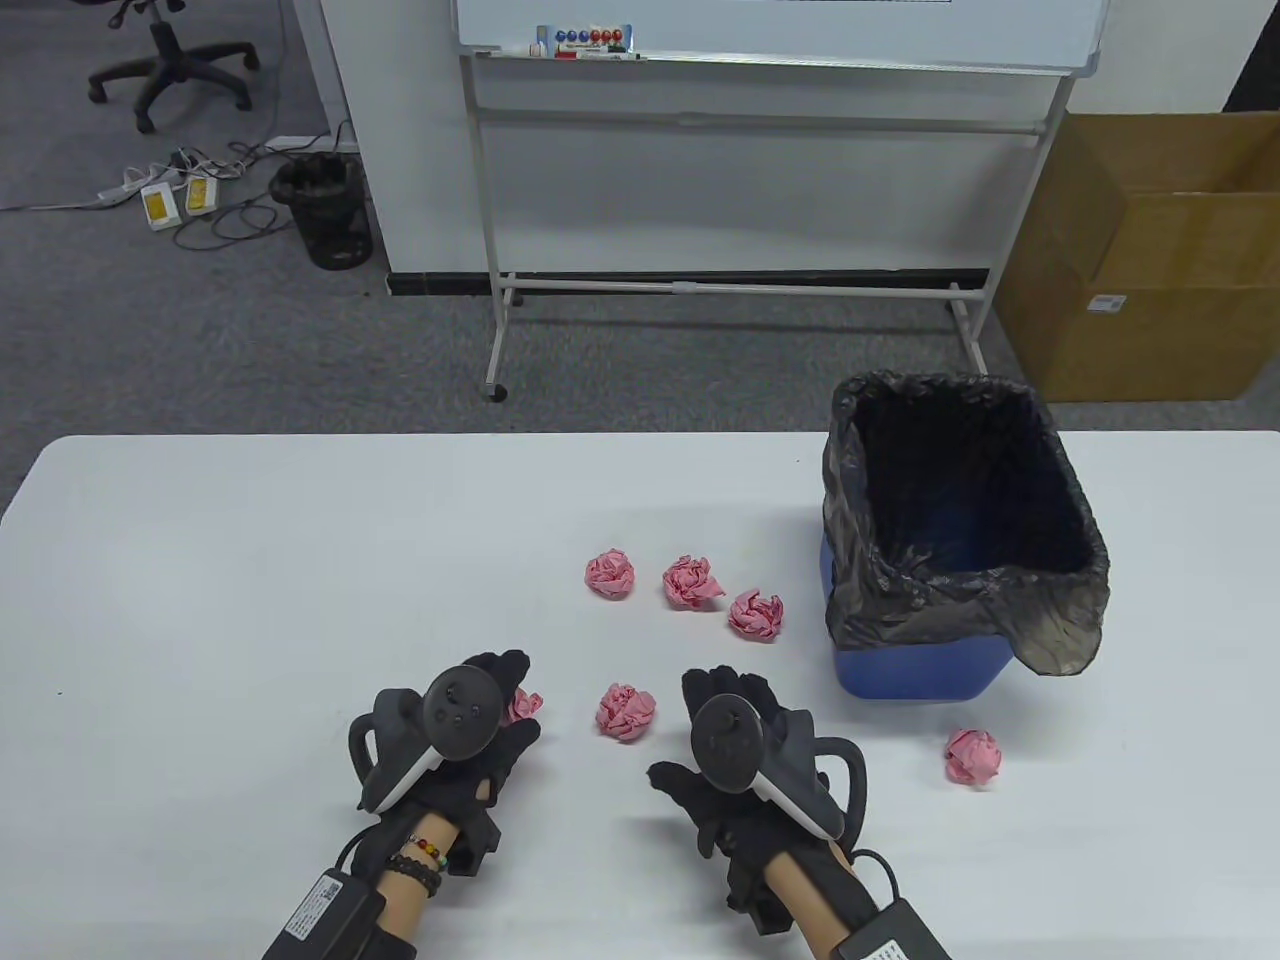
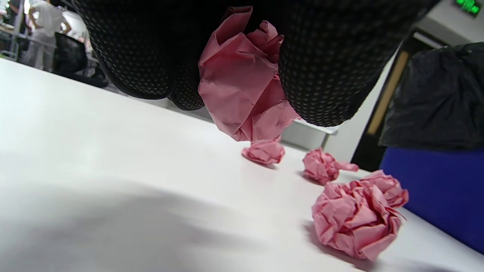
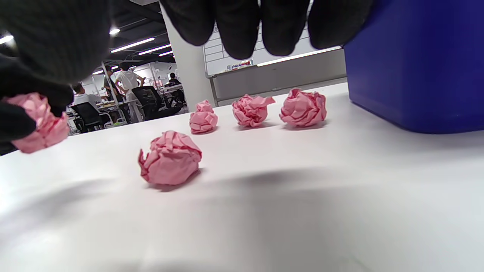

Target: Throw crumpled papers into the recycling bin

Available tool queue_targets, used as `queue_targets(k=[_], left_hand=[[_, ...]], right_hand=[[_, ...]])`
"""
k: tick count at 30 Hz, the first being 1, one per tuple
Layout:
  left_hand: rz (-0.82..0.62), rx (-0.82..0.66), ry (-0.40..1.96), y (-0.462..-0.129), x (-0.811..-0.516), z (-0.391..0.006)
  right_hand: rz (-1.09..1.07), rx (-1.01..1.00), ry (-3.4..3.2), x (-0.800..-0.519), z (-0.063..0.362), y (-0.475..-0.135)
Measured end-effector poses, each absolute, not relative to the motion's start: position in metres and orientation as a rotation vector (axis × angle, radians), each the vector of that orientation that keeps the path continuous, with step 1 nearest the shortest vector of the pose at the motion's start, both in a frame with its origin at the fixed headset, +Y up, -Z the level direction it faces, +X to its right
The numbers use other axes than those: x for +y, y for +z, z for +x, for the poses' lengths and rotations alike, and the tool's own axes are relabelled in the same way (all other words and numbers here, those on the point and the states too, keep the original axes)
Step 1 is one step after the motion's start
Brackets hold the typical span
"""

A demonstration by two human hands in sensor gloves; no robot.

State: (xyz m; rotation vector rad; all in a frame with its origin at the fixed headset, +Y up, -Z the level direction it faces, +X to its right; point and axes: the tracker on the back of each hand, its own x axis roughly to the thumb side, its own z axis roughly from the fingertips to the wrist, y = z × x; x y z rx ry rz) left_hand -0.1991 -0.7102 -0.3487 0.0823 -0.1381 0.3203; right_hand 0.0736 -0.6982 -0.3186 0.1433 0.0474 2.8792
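Six crumpled pink paper balls are out: five lie loose on the white table (image 1: 250,560), the sixth (image 2: 242,83) is pinched in the gloved left hand (image 1: 455,735), probably lifted for tossing into the blue bin lined with a black bag (image 1: 965,545). The right hand (image 1: 745,760) hovers, fingers apart, holding nothing.

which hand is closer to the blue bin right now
Right. The right hand hovers just left of the blue bin, a short gap between them. The left hand is farther left, across the table, gripping a pink paper ball.
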Motion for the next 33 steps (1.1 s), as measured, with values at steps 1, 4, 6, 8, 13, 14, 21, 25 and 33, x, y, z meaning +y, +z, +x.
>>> queue_targets(k=[1,4,6,8,13,14,21,25,33], left_hand=[[0.092,-0.17,0.348,-0.349,-0.713,-0.198],[0.083,-0.262,0.424,-0.349,-0.712,-0.193],[0.102,-0.33,0.461,-0.347,-0.708,-0.184],[0.115,-0.399,0.478,-0.343,-0.706,-0.175],[0.118,-0.547,0.539,-0.335,-0.703,-0.151],[0.127,-0.57,0.532,-0.332,-0.703,-0.146],[0.156,-0.667,0.517,-0.323,-0.703,-0.131],[0.185,-0.692,0.539,-0.32,-0.7,-0.128],[0.205,-0.727,0.492,-0.318,-0.704,-0.122]], right_hand=[[0.142,0.03,2.87,-0.698,0.074,-0.319],[0.151,0.008,2.833,-0.696,0.076,-0.319],[0.161,-0.004,2.78,-0.695,0.077,-0.32],[0.174,0.003,2.713,-0.695,0.078,-0.321],[0.163,0.034,2.549,-0.695,0.083,-0.322],[0.155,0.055,2.524,-0.696,0.084,-0.323],[0.137,0.199,2.442,-0.707,0.085,-0.328],[0.137,0.233,2.417,-0.71,0.085,-0.33],[0.161,0.302,2.342,-0.712,0.081,-0.33]])
